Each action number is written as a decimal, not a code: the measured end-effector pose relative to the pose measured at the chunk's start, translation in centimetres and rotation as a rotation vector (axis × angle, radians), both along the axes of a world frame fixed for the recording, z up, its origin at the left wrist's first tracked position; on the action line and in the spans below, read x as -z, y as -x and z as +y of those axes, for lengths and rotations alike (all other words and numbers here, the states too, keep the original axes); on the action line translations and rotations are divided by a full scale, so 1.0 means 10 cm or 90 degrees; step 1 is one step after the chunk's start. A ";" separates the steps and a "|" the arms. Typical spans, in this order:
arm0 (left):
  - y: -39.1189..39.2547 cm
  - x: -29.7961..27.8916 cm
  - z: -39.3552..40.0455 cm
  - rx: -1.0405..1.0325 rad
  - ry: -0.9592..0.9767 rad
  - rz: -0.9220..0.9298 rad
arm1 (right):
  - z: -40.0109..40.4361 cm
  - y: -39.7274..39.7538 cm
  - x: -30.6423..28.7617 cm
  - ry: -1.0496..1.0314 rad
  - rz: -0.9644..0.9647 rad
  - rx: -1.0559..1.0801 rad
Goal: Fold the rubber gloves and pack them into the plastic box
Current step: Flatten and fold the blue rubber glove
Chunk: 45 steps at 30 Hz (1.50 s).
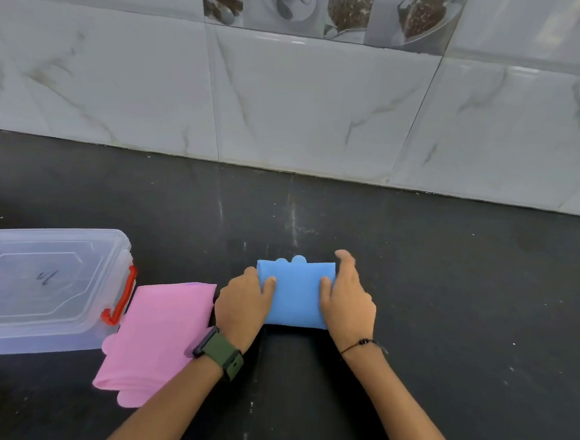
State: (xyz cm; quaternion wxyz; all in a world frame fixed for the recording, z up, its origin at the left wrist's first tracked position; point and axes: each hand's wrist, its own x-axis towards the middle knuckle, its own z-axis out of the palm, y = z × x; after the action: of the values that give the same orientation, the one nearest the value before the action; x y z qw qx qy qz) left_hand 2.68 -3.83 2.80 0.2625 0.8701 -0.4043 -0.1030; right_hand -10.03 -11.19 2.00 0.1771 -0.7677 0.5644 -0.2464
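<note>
A blue rubber glove [295, 294] lies folded into a short rectangle on the dark counter, its fingertips peeking out at the far edge. My left hand [243, 306] grips its left end, thumb on top. My right hand [348, 297] holds its right end, thumb on top and fingers along the side. A pink rubber glove [157, 334] lies flat to the left, partly under my left forearm. The clear plastic box [36, 288] with a red latch stands at the far left, its lid on.
The dark counter [449, 282] runs back to a marble-tiled wall [306, 111]. The pink glove touches the box's right side near the red latch [120, 299]. I wear a green watch on my left wrist.
</note>
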 end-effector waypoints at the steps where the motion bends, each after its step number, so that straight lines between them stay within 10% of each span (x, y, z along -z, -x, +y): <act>1: 0.04 -0.02 -0.03 -0.011 -0.046 -0.045 | 0.01 -0.02 -0.01 0.042 0.073 -0.003; 7: 0.13 0.00 -0.11 0.155 0.013 -0.337 | -0.07 0.03 0.07 0.164 0.230 -0.160; 17: 0.08 0.16 -0.22 0.267 -0.119 -0.262 | -0.14 0.03 0.10 -0.007 0.192 -0.183; 22: -0.01 -0.02 -0.35 0.323 -0.187 -0.298 | 0.15 0.29 -0.14 0.015 -0.085 0.031; 26: -0.08 -0.11 -0.46 0.379 -0.224 -0.257 | 0.51 0.56 -0.19 -0.453 -0.504 0.151; 29: -0.10 -0.14 -0.50 0.375 -0.229 -0.211 | 0.53 0.56 -0.16 -0.597 -0.599 0.152; 45: 0.04 -0.17 0.61 0.087 -0.290 -0.086 | 0.45 -0.03 -0.06 -0.496 -0.353 -0.148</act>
State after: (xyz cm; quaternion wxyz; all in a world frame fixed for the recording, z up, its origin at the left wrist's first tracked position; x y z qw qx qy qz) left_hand 2.32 2.31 4.45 0.0247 0.8822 -0.4454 -0.1506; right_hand -9.73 -6.65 2.59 0.6207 -0.6082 0.4565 -0.1907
